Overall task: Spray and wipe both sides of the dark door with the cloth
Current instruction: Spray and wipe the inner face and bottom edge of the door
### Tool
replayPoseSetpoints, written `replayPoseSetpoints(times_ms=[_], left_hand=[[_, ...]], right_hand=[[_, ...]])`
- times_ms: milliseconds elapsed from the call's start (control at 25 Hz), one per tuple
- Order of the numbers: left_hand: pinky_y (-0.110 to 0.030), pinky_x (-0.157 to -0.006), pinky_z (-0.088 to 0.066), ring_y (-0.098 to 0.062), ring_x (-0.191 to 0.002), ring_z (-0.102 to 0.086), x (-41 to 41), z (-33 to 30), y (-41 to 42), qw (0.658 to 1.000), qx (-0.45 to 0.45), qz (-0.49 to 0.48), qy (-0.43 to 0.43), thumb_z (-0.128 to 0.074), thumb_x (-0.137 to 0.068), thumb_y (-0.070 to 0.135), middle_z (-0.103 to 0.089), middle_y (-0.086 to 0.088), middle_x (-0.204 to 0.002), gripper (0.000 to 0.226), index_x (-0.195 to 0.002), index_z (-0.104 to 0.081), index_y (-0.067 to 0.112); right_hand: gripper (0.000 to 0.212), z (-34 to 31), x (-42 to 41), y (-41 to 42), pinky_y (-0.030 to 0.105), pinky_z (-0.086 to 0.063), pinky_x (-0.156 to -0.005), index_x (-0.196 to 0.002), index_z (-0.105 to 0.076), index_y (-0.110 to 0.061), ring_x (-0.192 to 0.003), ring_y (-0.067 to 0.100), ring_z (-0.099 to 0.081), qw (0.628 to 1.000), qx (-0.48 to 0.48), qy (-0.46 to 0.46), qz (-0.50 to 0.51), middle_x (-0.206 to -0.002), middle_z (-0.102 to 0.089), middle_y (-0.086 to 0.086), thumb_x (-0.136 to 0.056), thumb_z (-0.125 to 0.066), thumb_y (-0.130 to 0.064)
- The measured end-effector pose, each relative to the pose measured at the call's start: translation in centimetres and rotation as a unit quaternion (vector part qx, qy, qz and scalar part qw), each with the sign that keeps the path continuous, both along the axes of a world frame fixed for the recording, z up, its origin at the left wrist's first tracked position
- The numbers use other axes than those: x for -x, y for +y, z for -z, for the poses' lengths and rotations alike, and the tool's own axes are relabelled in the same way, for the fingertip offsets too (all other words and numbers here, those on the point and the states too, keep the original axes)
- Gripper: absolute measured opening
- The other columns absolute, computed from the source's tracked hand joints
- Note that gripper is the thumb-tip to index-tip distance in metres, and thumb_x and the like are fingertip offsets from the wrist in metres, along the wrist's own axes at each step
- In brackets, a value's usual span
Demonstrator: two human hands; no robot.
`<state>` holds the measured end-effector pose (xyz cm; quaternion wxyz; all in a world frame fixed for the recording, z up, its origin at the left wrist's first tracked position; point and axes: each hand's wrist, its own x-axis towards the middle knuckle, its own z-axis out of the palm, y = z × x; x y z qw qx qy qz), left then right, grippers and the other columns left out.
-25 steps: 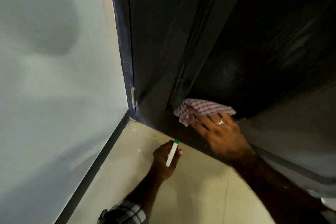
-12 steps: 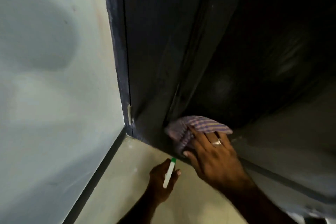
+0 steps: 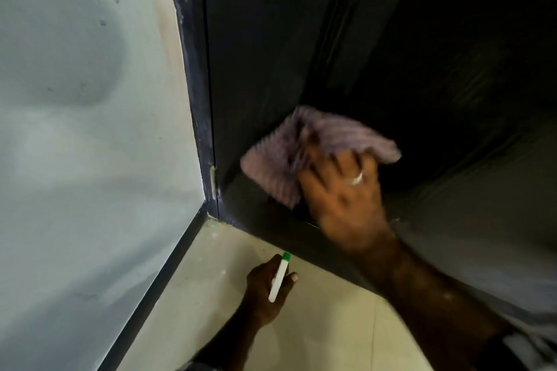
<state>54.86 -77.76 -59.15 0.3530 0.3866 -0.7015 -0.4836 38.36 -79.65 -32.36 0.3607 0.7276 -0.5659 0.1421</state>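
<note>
The dark door (image 3: 271,54) fills the upper middle and right of the view, its bottom edge near the floor. My right hand (image 3: 340,196), with a ring on one finger, presses a pink and purple striped cloth (image 3: 280,166) flat against the door's lower part; both are blurred by motion. Lower down, over the floor, my left hand (image 3: 266,289) grips a slim white spray bottle with a green cap (image 3: 279,277), held away from the door.
A pale wall (image 3: 90,129) with a dark skirting (image 3: 162,274) runs along the left and meets the dark door frame (image 3: 196,99) at the corner. Beige floor tiles (image 3: 316,334) lie below. A grey panel (image 3: 482,220) sits to the right of the door.
My right hand and the cloth have slid up and to the left on the door's lower part, and the cloth has spread wider. My left hand with the bottle has hardly moved.
</note>
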Motion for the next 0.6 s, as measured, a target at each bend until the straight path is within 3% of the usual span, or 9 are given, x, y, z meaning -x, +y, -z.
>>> replayPoseSetpoints(times_ms=[80, 160, 280, 360, 400, 520, 600], left_hand=[[-0.037, -0.069, -0.059, -0.014, -0.071, -0.067, 0.0, 0.2, 0.0, 1.0, 0.004, -0.006, 0.003, -0.075, -0.092, 0.055, -0.066, 0.009, -0.078, 0.035, -0.101, -0.068, 0.023], [-0.04, -0.07, -0.058, -0.015, -0.072, -0.066, -0.1, 0.0, 0.0, 1.0, -0.008, 0.0, 0.011, -0.074, -0.092, 0.056, -0.065, 0.009, -0.078, 0.033, -0.101, -0.066, 0.025], [-0.037, -0.065, -0.056, -0.014, -0.067, -0.062, -0.1, -0.4, -0.1, 1.0, 0.005, 0.009, 0.002, -0.071, -0.093, 0.058, -0.058, 0.011, -0.073, 0.028, -0.097, -0.06, 0.032], [-0.032, -0.064, -0.055, -0.013, -0.066, -0.061, 0.1, -0.3, -0.1, 1.0, -0.006, 0.01, -0.015, -0.07, -0.092, 0.061, -0.058, 0.011, -0.072, 0.031, -0.096, -0.059, 0.033], [-0.032, -0.065, -0.056, -0.014, -0.066, -0.061, 0.0, -0.3, -0.1, 1.0, -0.018, 0.012, -0.017, -0.069, -0.092, 0.062, -0.059, 0.01, -0.072, 0.031, -0.093, -0.058, 0.033], [-0.039, -0.069, -0.056, -0.017, -0.07, -0.062, -0.4, -0.8, 0.1, 0.999, -0.018, 0.034, 0.007, -0.069, -0.094, 0.057, -0.06, 0.005, -0.075, 0.03, -0.09, -0.059, 0.029], [-0.037, -0.069, -0.057, -0.018, -0.071, -0.064, -0.2, -1.6, 0.1, 0.999, -0.029, 0.033, 0.022, -0.068, -0.094, 0.057, -0.062, 0.004, -0.075, 0.033, -0.089, -0.06, 0.025]], right_hand=[[0.041, 5.2, 0.6, 2.7, 0.05, -0.033, -0.12, -0.135, -0.071, -0.011, -0.129, 0.036, -0.055, 0.989, -0.137, 0.058, -0.012, -0.137, -0.069, 0.018, -0.095, -0.077, -0.019], [0.042, 5.7, -0.5, 2.3, 0.051, -0.045, -0.108, -0.133, -0.069, -0.01, -0.121, 0.035, -0.06, 0.982, -0.174, 0.068, -0.007, -0.13, -0.069, 0.017, -0.093, -0.077, -0.02], [0.025, 0.2, -3.4, -0.9, 0.054, -0.044, -0.105, -0.122, -0.069, -0.012, -0.12, 0.037, -0.06, 0.998, -0.021, -0.057, 0.025, -0.129, -0.069, 0.016, -0.099, -0.068, -0.022], [0.017, -1.5, -3.9, -2.3, 0.053, -0.04, -0.107, -0.115, -0.071, -0.011, -0.122, 0.035, -0.055, 0.987, 0.102, -0.125, 0.026, -0.128, -0.071, 0.016, -0.101, -0.067, -0.02], [0.018, -0.9, -3.8, -2.0, 0.052, -0.04, -0.108, -0.116, -0.071, -0.01, -0.123, 0.035, -0.054, 0.985, 0.097, -0.14, 0.009, -0.129, -0.069, 0.017, -0.101, -0.069, -0.019], [0.033, 6.5, -0.6, 3.1, 0.052, -0.04, -0.113, -0.133, -0.063, -0.007, -0.13, 0.035, -0.051, 0.994, -0.091, -0.067, -0.005, -0.137, -0.062, 0.021, -0.103, -0.07, -0.015], [0.025, 8.6, 3.3, 8.8, 0.057, -0.047, -0.105, -0.126, -0.074, -0.008, -0.122, 0.04, -0.059, 0.989, -0.136, -0.05, 0.036, -0.128, -0.07, 0.022, -0.101, -0.071, -0.011]])
